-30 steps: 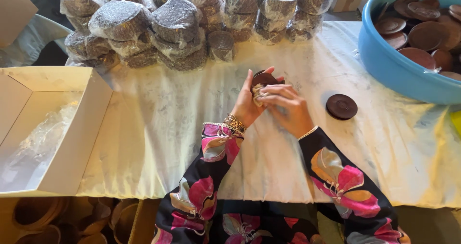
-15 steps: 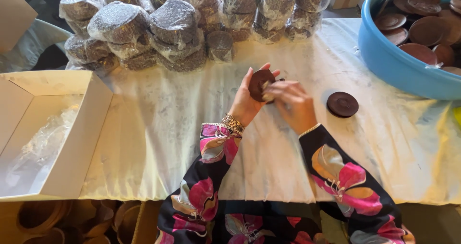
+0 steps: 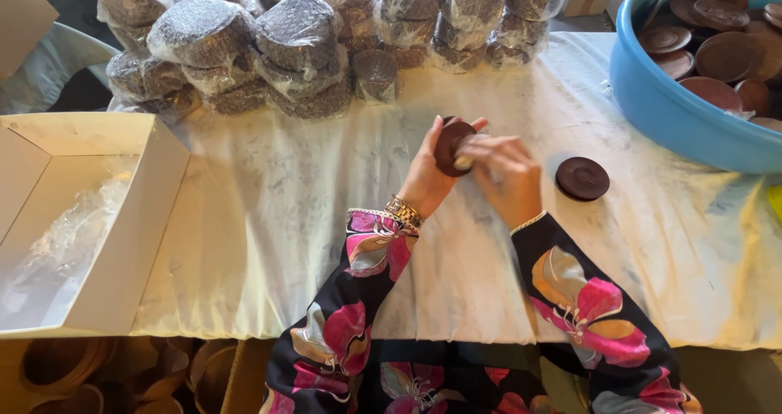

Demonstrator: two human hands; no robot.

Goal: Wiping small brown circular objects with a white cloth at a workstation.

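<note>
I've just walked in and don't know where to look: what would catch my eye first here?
Probably the two hands at the table's middle: the left hand holds a round brown disc upright while the right hand presses against it. Behind them sits a heap of plastic-wrapped stacks, and at the far right a blue tub full of similar brown discs, one lone disc lying beside it.

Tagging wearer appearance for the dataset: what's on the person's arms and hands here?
Both arms wear long black sleeves with large pink, orange and cream flower prints. The left hand has stacked gold-toned bracelets at the wrist. The right hand shows a thin pale band at the cuff. No gloves.
</note>
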